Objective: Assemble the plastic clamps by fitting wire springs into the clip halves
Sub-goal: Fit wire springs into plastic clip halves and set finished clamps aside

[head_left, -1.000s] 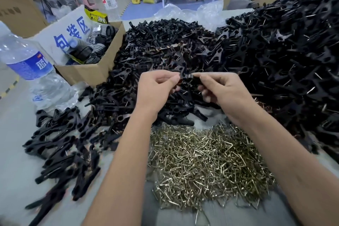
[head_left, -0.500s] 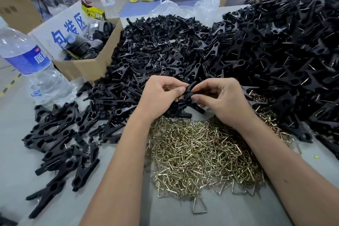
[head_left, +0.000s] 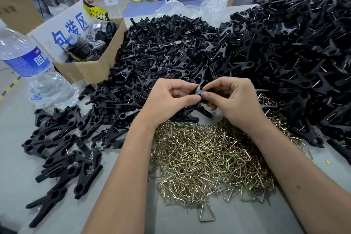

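Note:
Between my two hands sits a small black clip piece (head_left: 200,87), held above the table's middle. My left hand (head_left: 169,99) pinches its lower left side with thumb and curled fingers. My right hand (head_left: 233,99) pinches it from the right. Whether a spring is in it is hidden by my fingers. A heap of brass-coloured wire springs (head_left: 210,159) lies just below my wrists. Loose black clip halves (head_left: 161,53) are heaped behind my hands.
A tall mound of black clamps (head_left: 296,49) fills the right side. More black clamps (head_left: 62,150) lie scattered at the left. A water bottle (head_left: 28,68) and an open cardboard box (head_left: 89,51) stand at the far left. Clear plastic bags (head_left: 190,8) lie behind the piles.
Both hands came nearer to me and lower, toward the spring heap, keeping hold of the black clip piece. The view tilted down slightly.

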{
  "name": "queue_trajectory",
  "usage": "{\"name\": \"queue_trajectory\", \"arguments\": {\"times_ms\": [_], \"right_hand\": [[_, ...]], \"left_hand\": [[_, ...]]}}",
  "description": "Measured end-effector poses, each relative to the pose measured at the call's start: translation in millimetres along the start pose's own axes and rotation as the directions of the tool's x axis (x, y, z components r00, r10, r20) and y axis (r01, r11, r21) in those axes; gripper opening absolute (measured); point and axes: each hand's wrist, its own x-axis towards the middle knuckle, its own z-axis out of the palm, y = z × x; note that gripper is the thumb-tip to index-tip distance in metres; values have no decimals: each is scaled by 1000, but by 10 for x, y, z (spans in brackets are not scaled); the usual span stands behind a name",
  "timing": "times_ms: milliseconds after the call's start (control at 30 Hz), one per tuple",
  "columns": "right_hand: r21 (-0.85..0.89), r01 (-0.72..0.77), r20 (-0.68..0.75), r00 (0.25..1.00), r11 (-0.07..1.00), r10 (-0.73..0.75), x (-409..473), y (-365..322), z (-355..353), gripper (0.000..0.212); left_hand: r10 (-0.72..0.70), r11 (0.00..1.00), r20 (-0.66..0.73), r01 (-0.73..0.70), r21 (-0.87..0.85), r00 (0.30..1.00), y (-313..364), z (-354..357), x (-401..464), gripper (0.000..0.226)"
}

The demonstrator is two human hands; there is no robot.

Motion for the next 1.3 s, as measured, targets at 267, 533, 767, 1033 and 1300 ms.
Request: {"name": "queue_trajectory", "arguments": {"times_ms": [267,533,767,1033,1300], "right_hand": [[-142,-21,28,999,990,25,4,-228,-89,19],[-489,28,589,748,872,306,-17,-360,-124,17],[-47,-175,473,863,984,176,-9,-361,-244,14],[485,-290,177,956,825,232,-12,-298,-98,13],[400,-270,42,960,876,277,-6,-230,-79,14]], "left_hand": [[14,1000,-204,-17,-13,979,-15,-72,36,33],[46,997,-494,-71,-31,868,-149,-217,99,30],[59,985,-489,-130,-113,870,-145,-222,108,33],[31,947,-472,-177,-270,881,-134,-274,84,31],[56,944,-318,-154,-292,946,-100,-290,32,33]]}}
